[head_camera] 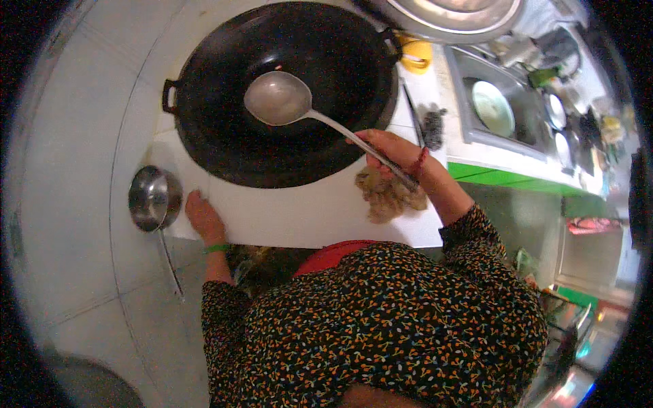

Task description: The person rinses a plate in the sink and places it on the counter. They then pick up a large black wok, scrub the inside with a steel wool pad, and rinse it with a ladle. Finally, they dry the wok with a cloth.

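My right hand grips the handle of a large metal ladle. The ladle's round bowl is above a big black wok with two loop handles, inside which a small reddish speck shows. At the left end of the white counter is my left hand, its fingers curled and partly hidden, apart from the wok. Just left of it a shiny metal dipper with a long thin handle lies against the tiles. Below my right hand sits a crumpled brownish cloth.
A wide metal lid or basin stands at the top right, near a yellow object. A dark scouring pad lies right of the wok. Further right is a sink holding a pale bowl. White tiles line the left.
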`<action>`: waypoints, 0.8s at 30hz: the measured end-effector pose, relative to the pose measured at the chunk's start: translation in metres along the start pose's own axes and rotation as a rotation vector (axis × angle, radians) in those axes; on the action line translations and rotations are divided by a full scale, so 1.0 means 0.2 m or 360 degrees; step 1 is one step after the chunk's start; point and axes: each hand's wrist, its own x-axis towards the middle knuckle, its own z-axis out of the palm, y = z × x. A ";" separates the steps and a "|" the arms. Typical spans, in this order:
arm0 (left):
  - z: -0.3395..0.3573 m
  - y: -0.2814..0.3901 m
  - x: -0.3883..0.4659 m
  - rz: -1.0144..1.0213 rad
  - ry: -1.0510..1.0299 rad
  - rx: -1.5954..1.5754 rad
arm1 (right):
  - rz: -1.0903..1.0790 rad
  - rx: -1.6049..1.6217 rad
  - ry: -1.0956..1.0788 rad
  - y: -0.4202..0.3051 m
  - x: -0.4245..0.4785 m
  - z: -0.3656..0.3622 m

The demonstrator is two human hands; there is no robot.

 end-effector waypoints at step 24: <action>0.36 -0.16 0.11 0.0045 0.0074 0.0000 | -0.0224 0.0945 0.1327 0.60 -0.13 -0.61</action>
